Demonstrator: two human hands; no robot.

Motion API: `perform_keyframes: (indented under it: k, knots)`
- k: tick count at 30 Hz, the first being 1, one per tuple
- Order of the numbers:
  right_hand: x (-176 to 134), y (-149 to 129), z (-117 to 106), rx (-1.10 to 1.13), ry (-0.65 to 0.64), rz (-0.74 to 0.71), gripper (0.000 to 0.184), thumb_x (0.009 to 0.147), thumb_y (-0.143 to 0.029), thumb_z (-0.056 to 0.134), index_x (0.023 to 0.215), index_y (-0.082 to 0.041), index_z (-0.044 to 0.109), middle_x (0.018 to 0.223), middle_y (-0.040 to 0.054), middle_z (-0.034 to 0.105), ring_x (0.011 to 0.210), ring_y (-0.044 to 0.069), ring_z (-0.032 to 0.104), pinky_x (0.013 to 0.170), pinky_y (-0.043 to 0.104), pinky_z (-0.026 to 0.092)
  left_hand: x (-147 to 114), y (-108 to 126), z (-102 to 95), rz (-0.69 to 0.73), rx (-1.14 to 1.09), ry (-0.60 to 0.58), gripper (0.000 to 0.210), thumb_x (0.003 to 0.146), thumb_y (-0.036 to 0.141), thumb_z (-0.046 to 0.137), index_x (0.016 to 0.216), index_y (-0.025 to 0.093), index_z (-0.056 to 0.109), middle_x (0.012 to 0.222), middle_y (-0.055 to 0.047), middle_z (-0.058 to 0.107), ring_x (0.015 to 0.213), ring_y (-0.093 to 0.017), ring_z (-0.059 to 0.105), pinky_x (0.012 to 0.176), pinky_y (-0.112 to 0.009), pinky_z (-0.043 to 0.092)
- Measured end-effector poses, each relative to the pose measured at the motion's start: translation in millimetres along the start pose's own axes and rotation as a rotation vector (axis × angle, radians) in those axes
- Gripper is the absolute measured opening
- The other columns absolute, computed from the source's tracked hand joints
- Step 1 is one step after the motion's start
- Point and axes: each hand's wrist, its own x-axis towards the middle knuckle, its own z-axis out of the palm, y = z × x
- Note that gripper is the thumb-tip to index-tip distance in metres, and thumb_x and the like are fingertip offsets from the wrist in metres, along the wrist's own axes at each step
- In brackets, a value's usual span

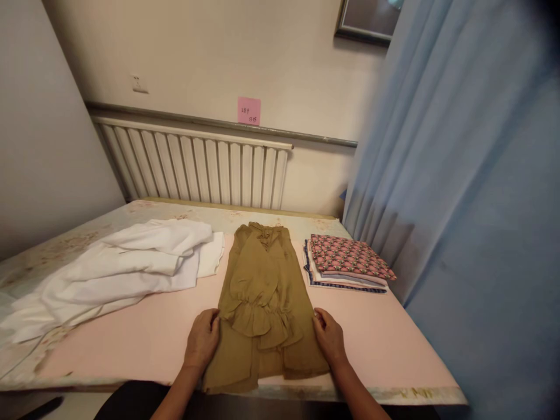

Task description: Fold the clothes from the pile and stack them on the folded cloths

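An olive-brown blouse [258,280] with a ruffled hem lies in front of me, its sides folded into a long narrow shape. Its gathered neck end points toward the wall, and two flat sleeve-like panels reach the near table edge. My left hand [203,338] pinches the left edge of the blouse near the ruffle. On the opposite edge, at about the same height, my right hand [329,335] has its fingers closed on the cloth. The fingertips of both hands are partly hidden at the fabric.
A pink cloth [376,338] covers much of the table. To the left is a crumpled white cloth [144,262]; to the right, a stack of folded fabrics [350,256] with a patterned red piece on top. A blue curtain [437,175] borders the right side, and a radiator [210,163] stands behind.
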Motion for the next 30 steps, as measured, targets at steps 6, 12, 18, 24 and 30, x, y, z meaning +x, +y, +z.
perform_keyframes:
  k: [6, 12, 18, 24, 30]
  knots:
    - [-0.3, -1.0, -0.4, 0.006, 0.000, 0.004, 0.038, 0.084, -0.039, 0.044, 0.104, -0.018, 0.069, 0.093, 0.0062, 0.072, 0.080, 0.021, 0.066, 0.077, 0.030, 0.050, -0.2, -1.0, 0.8, 0.004, -0.007, -0.007, 0.027, 0.087, 0.031, 0.041, 0.100, 0.020, 0.062, 0.101, -0.008, 0.068, 0.099, -0.024, 0.063, 0.094, -0.042, 0.050]
    - [-0.7, -3.3, -1.3, 0.004, 0.001, -0.008, 0.038, 0.084, -0.040, 0.045, 0.103, -0.018, 0.070, 0.092, 0.0062, 0.072, 0.079, 0.020, 0.066, 0.075, 0.028, 0.049, -0.8, -4.4, 3.6, 0.006, -0.009, -0.004, 0.027, 0.088, 0.031, 0.041, 0.100, 0.019, 0.062, 0.100, -0.008, 0.068, 0.099, -0.024, 0.062, 0.094, -0.042, 0.049]
    - [-0.7, -3.8, -1.6, 0.001, -0.008, -0.003, 0.037, 0.084, -0.039, 0.045, 0.102, -0.019, 0.069, 0.093, 0.0060, 0.072, 0.080, 0.020, 0.066, 0.075, 0.029, 0.049, -1.3, -6.8, 5.2, 0.002, -0.006, -0.009, 0.026, 0.088, 0.031, 0.041, 0.101, 0.020, 0.061, 0.102, -0.008, 0.067, 0.100, -0.025, 0.061, 0.094, -0.043, 0.049]
    - [-0.4, -2.8, -1.0, 0.003, -0.008, -0.004, 0.037, 0.084, -0.039, 0.046, 0.103, -0.018, 0.069, 0.092, 0.0058, 0.072, 0.079, 0.020, 0.066, 0.074, 0.029, 0.049, -1.1, -9.0, 6.9, 0.008, -0.004, -0.017, 0.026, 0.087, 0.028, 0.041, 0.102, 0.019, 0.060, 0.102, -0.009, 0.067, 0.101, -0.024, 0.061, 0.095, -0.043, 0.049]
    - [-1.3, -4.0, -1.0, 0.006, -0.006, 0.001, 0.037, 0.085, -0.039, 0.045, 0.104, -0.019, 0.069, 0.093, 0.0061, 0.072, 0.079, 0.020, 0.065, 0.075, 0.029, 0.049, -0.3, -8.4, 6.7, 0.018, 0.000, 0.003, 0.025, 0.087, 0.029, 0.041, 0.099, 0.019, 0.061, 0.099, -0.009, 0.067, 0.098, -0.025, 0.062, 0.093, -0.043, 0.049]
